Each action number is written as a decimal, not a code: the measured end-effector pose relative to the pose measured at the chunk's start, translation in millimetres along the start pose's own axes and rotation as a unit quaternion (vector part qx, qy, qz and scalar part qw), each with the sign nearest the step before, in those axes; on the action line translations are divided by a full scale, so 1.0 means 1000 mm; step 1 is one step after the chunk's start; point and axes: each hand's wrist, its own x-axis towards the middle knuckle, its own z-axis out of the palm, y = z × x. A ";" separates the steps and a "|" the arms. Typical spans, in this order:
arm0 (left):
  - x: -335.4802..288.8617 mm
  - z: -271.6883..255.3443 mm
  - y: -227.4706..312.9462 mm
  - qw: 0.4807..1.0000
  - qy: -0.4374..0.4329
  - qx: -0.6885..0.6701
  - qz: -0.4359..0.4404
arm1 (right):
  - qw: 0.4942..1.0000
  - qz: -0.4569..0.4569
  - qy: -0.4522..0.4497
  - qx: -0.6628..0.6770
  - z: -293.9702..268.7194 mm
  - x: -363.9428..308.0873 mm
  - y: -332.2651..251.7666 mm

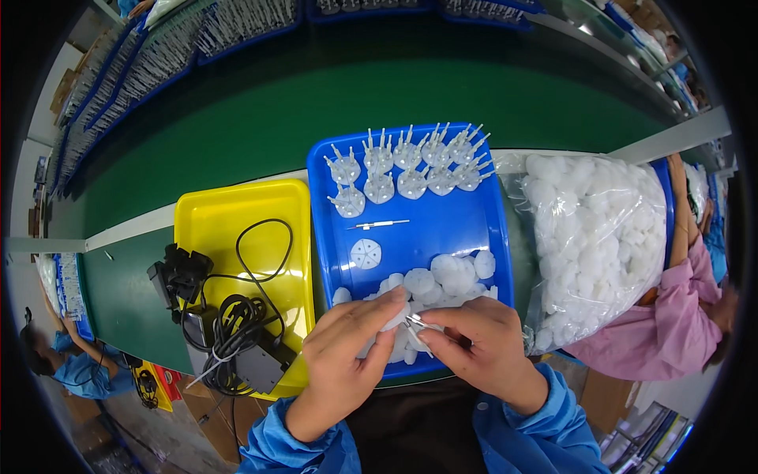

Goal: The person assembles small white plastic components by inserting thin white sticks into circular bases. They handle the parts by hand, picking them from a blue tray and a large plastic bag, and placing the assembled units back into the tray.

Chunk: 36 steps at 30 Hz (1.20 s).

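Observation:
Over the near part of a blue tray (339, 272), my two hands meet. My left hand (346, 341) pinches a white plastic disc (395, 320) between thumb and fingers. Against that disc, my right hand (483, 341) grips small thin pins (415, 322) with metallic tips; the fingers partly hide them. Loose white discs (454, 275) are heaped under and beyond my hands. Farther up the tray lie a single flat disc (365, 253) with small holes and a thin pin (380, 224). Two rows of discs fitted with upright pins (411, 182) stand at the tray's far end.
A yellow tray (237, 197) on the left holds black cables (237, 332) and power adapters. On the right sits a clear bag of white discs (596, 237), beside a person in a pink sleeve (671, 316). Blue trays of pins (245, 31) line the green belt's (395, 87) far side.

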 end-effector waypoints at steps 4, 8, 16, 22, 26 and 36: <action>-0.003 0.001 0.000 0.997 -0.019 0.052 0.052 | 0.999 -0.018 0.021 -0.044 0.005 -0.002 0.006; -0.006 0.003 0.006 0.995 -0.019 0.088 0.031 | 0.989 -0.061 0.058 -0.121 0.011 0.003 0.001; -0.013 0.010 0.009 0.999 0.015 0.038 -0.022 | 0.989 -0.077 0.049 -0.117 0.009 0.011 -0.006; -0.003 -0.007 0.011 0.982 0.003 -0.143 -0.125 | 0.998 -0.051 0.019 -0.018 0.002 0.009 -0.001; 0.004 -0.013 0.002 0.999 -0.011 -0.012 0.030 | 0.998 -0.038 0.024 0.044 -0.010 0.011 0.002; 0.004 -0.007 0.016 0.993 -0.001 0.038 0.108 | 0.968 0.068 -0.037 0.239 -0.007 0.000 0.001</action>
